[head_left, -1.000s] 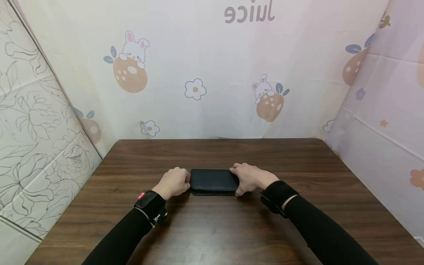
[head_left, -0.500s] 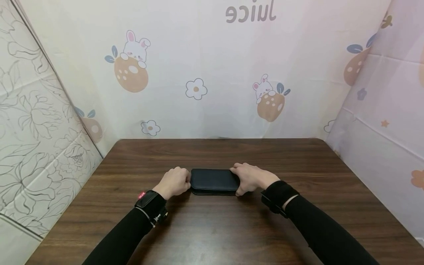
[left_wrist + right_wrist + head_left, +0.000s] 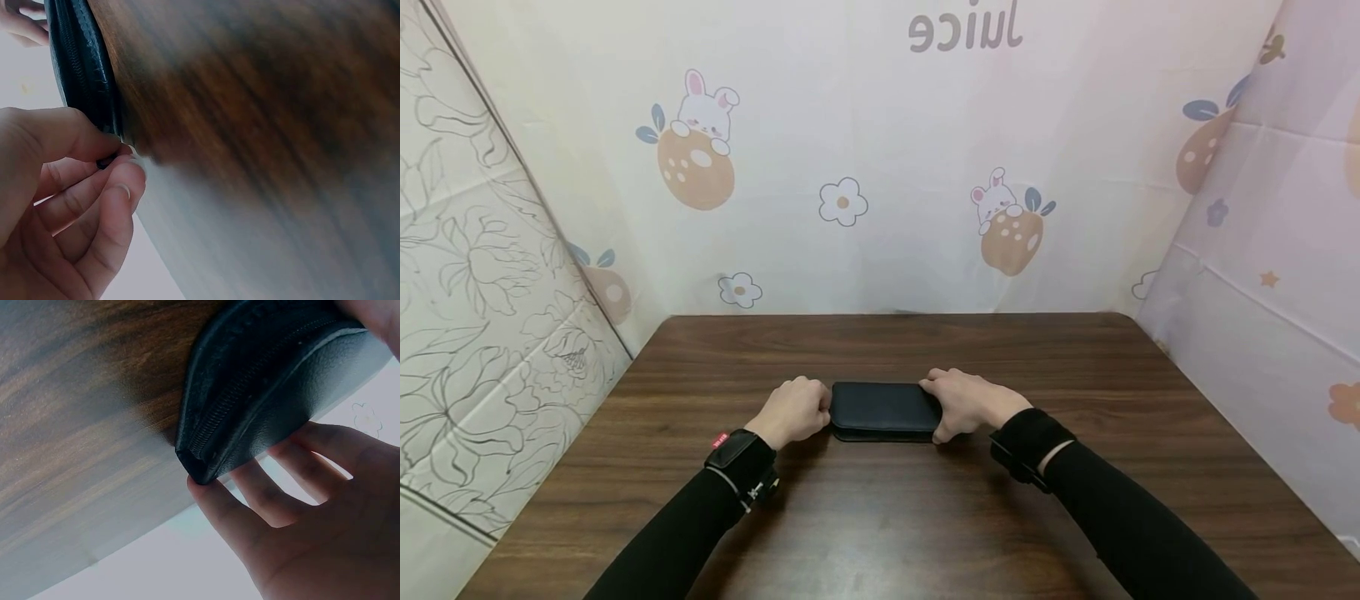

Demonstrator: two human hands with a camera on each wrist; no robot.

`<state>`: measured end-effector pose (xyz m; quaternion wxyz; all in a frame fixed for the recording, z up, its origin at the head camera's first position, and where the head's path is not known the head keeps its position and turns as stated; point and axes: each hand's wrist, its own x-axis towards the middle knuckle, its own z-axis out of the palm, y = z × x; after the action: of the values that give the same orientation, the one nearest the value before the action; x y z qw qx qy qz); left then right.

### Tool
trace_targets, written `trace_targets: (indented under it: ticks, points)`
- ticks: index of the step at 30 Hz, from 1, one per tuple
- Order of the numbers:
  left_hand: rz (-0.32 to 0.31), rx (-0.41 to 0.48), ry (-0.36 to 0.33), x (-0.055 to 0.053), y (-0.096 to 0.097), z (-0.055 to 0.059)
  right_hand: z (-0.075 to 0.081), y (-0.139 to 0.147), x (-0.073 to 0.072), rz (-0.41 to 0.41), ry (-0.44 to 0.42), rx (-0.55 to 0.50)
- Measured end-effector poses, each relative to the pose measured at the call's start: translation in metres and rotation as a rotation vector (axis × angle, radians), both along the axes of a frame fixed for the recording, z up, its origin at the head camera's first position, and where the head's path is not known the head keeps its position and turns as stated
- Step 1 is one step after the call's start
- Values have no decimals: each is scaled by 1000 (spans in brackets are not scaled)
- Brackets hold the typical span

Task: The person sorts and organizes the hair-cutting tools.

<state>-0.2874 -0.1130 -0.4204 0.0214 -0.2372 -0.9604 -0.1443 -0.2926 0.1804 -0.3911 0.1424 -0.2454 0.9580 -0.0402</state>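
Observation:
A black leather zip wallet (image 3: 883, 407) lies flat on the wooden table, its long side across the head view. At its left end my left hand (image 3: 792, 412) has its fingers curled. The left wrist view shows thumb and forefinger pinching a small dark zipper pull (image 3: 107, 161) at the wallet's corner. My right hand (image 3: 966, 404) grips the opposite end, fingers along the far side and thumb at the near edge. In the right wrist view the closed zipper teeth (image 3: 228, 403) run along the wallet's edge, and the fingertips press against its leather side.
The brown wood-grain table (image 3: 880, 517) reaches back to a white curtain (image 3: 895, 125) printed with rabbits and fruit. A flower-patterned panel (image 3: 482, 292) stands along the left, and more curtain hangs on the right. Both wrists wear black straps.

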Motion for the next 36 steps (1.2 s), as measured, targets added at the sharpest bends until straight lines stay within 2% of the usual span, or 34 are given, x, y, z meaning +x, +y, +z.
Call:
trace_targets:
  ticks: [30,36]
  points:
    - [9,11,22,-6,-3,-2,0,-1,1,3,-6,-7]
    - [-5,28,39,-8,-3,-2,2,-1,1,0,-8,-2]
